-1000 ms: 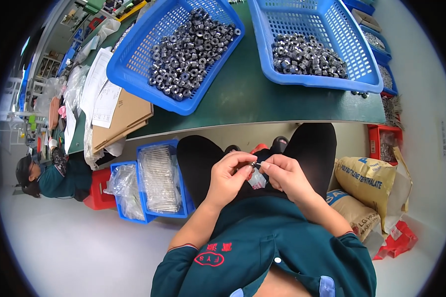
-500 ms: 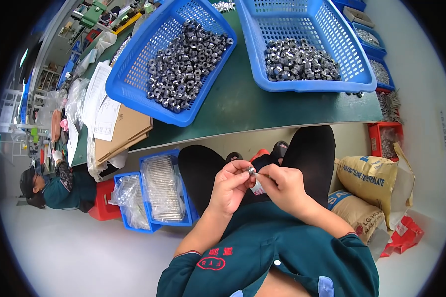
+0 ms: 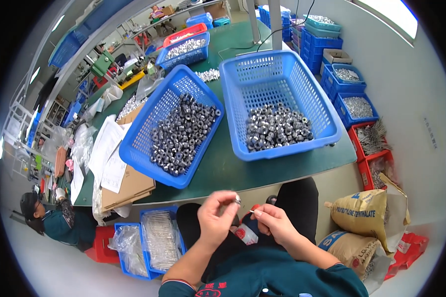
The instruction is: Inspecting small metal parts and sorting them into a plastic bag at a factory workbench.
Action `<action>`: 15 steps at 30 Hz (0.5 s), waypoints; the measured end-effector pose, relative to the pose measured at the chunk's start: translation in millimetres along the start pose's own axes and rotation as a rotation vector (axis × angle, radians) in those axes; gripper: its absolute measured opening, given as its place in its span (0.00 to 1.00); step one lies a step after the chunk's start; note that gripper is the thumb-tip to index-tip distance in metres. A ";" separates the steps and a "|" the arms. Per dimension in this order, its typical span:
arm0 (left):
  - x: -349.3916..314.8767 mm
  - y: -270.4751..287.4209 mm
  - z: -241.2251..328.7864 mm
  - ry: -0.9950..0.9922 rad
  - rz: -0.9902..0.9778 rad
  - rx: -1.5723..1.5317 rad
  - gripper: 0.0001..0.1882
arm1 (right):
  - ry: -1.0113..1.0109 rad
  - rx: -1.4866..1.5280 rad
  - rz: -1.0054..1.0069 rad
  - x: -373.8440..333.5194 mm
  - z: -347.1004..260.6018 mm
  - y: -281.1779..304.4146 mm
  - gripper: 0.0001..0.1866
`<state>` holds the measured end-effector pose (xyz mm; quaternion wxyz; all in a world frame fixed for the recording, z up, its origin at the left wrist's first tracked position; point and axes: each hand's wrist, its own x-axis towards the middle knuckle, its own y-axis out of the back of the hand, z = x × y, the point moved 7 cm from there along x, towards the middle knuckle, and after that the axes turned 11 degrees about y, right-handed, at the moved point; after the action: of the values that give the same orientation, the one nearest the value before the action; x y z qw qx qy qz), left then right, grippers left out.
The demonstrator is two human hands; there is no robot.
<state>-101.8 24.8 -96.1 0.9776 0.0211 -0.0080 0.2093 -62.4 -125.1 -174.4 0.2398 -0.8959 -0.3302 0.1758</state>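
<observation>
Over my lap, my left hand (image 3: 216, 219) pinches a small metal ring-shaped part (image 3: 237, 199) between thumb and fingers. A short gap to the right, my right hand (image 3: 276, 226) grips a thin rod-like tool with a pale tip (image 3: 254, 212); most of it is hidden in the fingers. The tip stands apart from the metal part. On the green table beyond my hands are two blue perforated baskets, a left one (image 3: 130, 157) and a right one (image 3: 282, 152). Similar small metal ring parts (image 3: 184, 131) are heaped in the left basket, and more metal parts (image 3: 278, 127) in the right one.
Papers (image 3: 115, 171) and flat cardboard (image 3: 129, 190) lie at the table's left edge. Blue crates of bagged rods (image 3: 159, 237) stand left of my legs, sacks (image 3: 358, 205) at the right. A co-worker (image 3: 59, 218) sits at far left.
My hands have come apart, and the tool's tip has left the metal part. My left hand has risen slightly toward the table. The view has tilted up, showing more of the table's far end.
</observation>
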 end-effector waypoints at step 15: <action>196.8 -123.3 39.0 -0.400 -0.409 1.011 0.11 | 0.773 -1.602 0.184 2.6 8.4 94.5 0.08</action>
<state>128.0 -8.9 -57.0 0.8462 0.5256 -0.0872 -0.0139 -16.6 -183.8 -233.4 -0.3784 -0.8143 -0.1769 -0.4030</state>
